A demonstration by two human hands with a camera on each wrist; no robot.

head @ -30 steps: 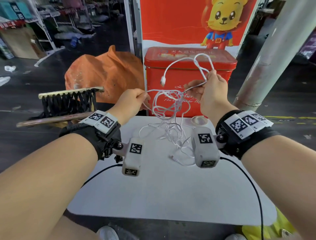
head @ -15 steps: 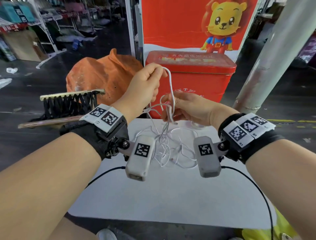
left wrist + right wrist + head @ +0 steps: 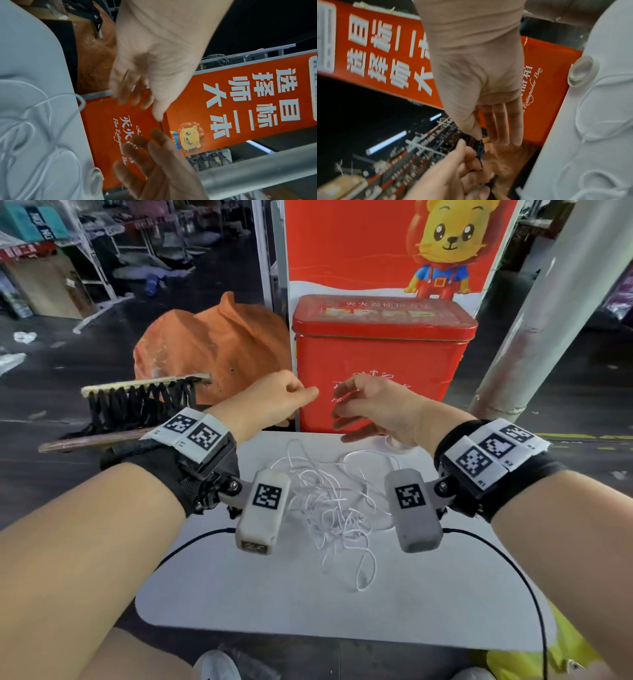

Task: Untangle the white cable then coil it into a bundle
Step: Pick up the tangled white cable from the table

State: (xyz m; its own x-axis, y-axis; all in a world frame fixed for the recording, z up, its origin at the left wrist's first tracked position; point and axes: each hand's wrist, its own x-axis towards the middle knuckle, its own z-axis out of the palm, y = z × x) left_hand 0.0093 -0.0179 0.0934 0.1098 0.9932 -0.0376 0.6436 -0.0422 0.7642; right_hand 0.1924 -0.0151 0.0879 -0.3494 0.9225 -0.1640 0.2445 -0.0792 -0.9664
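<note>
The white cable [image 3: 329,501] lies in a loose tangle on the white table [image 3: 239,594], with one loop reaching toward the near edge. Neither hand touches it. My left hand [image 3: 301,398] hovers above the table's far edge with its fingers loosely curled and nothing in them. My right hand [image 3: 346,409] hangs beside it, fingers spread and empty. In the left wrist view the left hand [image 3: 137,97] is bare, and the cable [image 3: 42,108] rests on the table below. In the right wrist view the right hand [image 3: 496,128] has straight fingers, and the cable [image 3: 599,121] lies off to the right.
A red tin box [image 3: 383,371] stands against the table's far edge. A small roll of clear tape [image 3: 397,443] sits near it. An orange bag [image 3: 219,350] and a wooden rack of black cords [image 3: 137,402] are at the left. A grey pillar [image 3: 548,320] rises at the right.
Both hands have let go of the cable, which dropped from the air onto the table. The hands moved apart and now hover empty.
</note>
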